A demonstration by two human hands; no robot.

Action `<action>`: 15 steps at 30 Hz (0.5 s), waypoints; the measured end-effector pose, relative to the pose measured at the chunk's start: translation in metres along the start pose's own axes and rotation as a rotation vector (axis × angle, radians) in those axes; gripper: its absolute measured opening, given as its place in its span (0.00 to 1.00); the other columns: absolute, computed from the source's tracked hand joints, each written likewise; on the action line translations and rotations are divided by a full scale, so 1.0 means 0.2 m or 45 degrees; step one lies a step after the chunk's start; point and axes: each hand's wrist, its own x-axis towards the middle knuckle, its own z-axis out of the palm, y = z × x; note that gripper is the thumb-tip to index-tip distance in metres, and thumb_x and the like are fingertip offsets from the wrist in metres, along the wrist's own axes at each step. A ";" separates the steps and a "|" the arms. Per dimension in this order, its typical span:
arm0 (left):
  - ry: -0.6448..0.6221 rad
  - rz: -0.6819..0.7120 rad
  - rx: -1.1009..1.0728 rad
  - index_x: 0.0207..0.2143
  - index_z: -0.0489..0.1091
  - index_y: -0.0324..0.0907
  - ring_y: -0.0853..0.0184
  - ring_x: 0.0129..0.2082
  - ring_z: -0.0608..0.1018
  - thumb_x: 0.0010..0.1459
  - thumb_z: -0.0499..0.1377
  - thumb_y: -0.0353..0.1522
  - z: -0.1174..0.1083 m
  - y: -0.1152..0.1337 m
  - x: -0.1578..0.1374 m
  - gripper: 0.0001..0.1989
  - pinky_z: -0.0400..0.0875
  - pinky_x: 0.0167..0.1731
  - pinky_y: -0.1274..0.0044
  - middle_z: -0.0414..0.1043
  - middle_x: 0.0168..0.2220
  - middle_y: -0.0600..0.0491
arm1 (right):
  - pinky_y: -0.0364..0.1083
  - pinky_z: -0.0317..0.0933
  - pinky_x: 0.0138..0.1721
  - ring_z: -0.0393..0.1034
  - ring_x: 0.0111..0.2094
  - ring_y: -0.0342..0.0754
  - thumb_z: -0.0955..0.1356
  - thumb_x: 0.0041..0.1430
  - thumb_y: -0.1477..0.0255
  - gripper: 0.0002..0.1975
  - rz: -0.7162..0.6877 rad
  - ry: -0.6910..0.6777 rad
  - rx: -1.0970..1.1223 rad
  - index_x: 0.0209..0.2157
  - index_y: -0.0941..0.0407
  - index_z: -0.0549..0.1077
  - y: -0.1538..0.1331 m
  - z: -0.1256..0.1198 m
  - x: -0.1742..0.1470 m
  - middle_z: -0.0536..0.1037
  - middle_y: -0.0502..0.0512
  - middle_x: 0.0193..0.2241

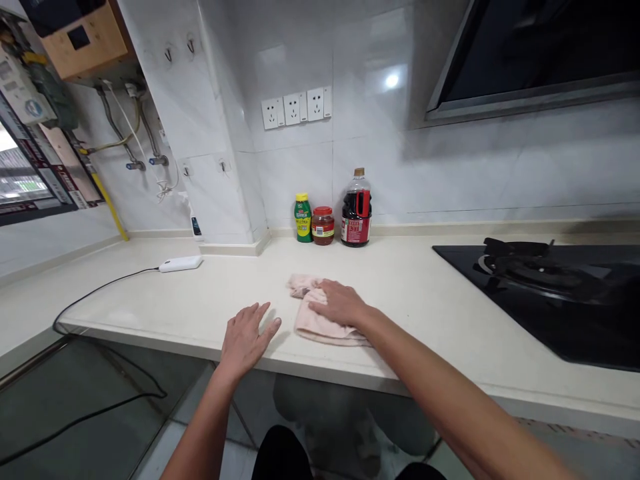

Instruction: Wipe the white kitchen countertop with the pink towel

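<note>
1. Green plastic bottle with yellow cap [303, 220]: upright, just beside a squat red-lidded jar with reddish-brown contents [323, 227].
2. Large clear plastic bottle of dark liquid, red-handled and brown-capped [356, 212]: upright, right of the jar, slightly apart.
3. White plastic wall sockets [297, 108]: 3, in a row above the bottles.
4. Black glass gas hob [525, 303]: right side, below a dark, metal-edged panel [540, 53].
5. White oblong device [181, 264]: lying flat, black cable [103, 285] attached.
6. White bottle with dark label [195, 225]: beside the white marbled pillar [210, 133], which bears 4 metal hooks [223, 167].
7. Wood-coloured box-shaped wall unit [93, 43]: upper left, pipes below.
</note>
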 end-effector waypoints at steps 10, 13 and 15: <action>-0.012 0.042 0.070 0.59 0.71 0.47 0.51 0.64 0.67 0.69 0.47 0.51 0.00 0.00 0.00 0.27 0.62 0.60 0.57 0.67 0.64 0.45 | 0.71 0.41 0.65 0.56 0.65 0.64 0.56 0.65 0.47 0.39 0.627 0.222 -0.207 0.67 0.59 0.57 0.78 -0.22 -0.31 0.64 0.68 0.63; 0.014 0.054 0.083 0.57 0.72 0.47 0.51 0.63 0.67 0.69 0.48 0.51 0.00 0.00 0.00 0.26 0.62 0.60 0.57 0.68 0.63 0.45 | 0.69 0.45 0.64 0.57 0.64 0.64 0.55 0.63 0.45 0.41 0.672 0.253 -0.243 0.66 0.60 0.58 0.90 -0.24 -0.48 0.66 0.67 0.62; 0.038 0.066 0.093 0.57 0.73 0.49 0.52 0.63 0.68 0.69 0.49 0.50 0.00 0.00 0.00 0.25 0.63 0.60 0.58 0.69 0.62 0.46 | 0.68 0.49 0.64 0.59 0.63 0.64 0.54 0.61 0.43 0.44 0.672 0.274 -0.262 0.66 0.61 0.59 0.94 -0.24 -0.61 0.67 0.67 0.62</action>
